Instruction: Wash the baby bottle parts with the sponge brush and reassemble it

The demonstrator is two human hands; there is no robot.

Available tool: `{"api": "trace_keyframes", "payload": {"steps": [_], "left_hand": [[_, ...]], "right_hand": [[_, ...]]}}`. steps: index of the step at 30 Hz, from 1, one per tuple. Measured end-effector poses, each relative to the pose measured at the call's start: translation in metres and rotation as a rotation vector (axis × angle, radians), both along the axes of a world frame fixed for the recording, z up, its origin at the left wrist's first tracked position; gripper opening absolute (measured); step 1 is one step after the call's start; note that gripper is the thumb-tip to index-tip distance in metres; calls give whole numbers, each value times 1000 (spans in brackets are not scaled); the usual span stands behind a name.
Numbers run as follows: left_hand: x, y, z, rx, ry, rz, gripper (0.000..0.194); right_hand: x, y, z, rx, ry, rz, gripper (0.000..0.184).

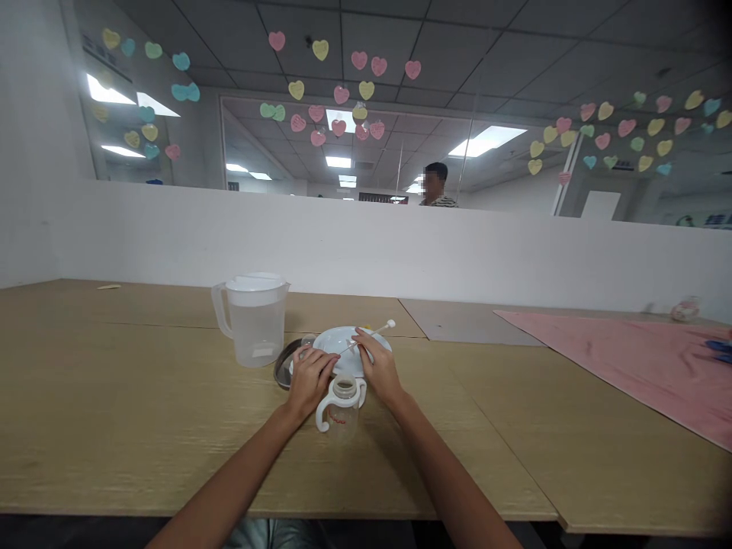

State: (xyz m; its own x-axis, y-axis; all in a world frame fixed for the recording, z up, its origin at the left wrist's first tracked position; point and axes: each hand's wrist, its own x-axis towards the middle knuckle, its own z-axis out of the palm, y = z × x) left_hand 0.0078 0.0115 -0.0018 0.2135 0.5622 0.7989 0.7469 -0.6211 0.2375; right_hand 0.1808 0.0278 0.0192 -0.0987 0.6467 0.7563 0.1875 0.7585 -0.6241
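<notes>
Both my hands are on a thin white straw (374, 332) with a rounded knob at its far right end. My left hand (310, 375) pinches its lower left part, and my right hand (377, 367) has its fingers closed on it nearer the knob. The straw slants over a white bowl or plate (329, 338), whose contents are mostly hidden by my hands. Just in front of my hands, a clear baby bottle (344, 415) stands upright without a lid, a white two-handled ring (325, 404) around its neck.
A translucent pitcher (258, 328) with a white lid stands left of the bowl. A round metal dish (281, 374) is partly behind my left hand. Pink cloth (640, 366) covers the table's right side. A white wall (366, 244) with windows rises behind; a person (438, 191) shows beyond.
</notes>
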Motion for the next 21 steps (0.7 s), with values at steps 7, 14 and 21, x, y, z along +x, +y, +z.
{"api": "trace_keyframes", "payload": {"steps": [7, 14, 21], "left_hand": [[-1, 0, 1, -9, -109, 35, 33], [-2, -1, 0, 3, -172, 42, 33], [-2, 2, -4, 22, -80, -37, 34]], "right_hand": [[1, -6, 6, -10, 192, -181, 21], [6, -6, 7, -87, 69, -321, 21], [0, 0, 9, -203, 104, -191, 36]]}}
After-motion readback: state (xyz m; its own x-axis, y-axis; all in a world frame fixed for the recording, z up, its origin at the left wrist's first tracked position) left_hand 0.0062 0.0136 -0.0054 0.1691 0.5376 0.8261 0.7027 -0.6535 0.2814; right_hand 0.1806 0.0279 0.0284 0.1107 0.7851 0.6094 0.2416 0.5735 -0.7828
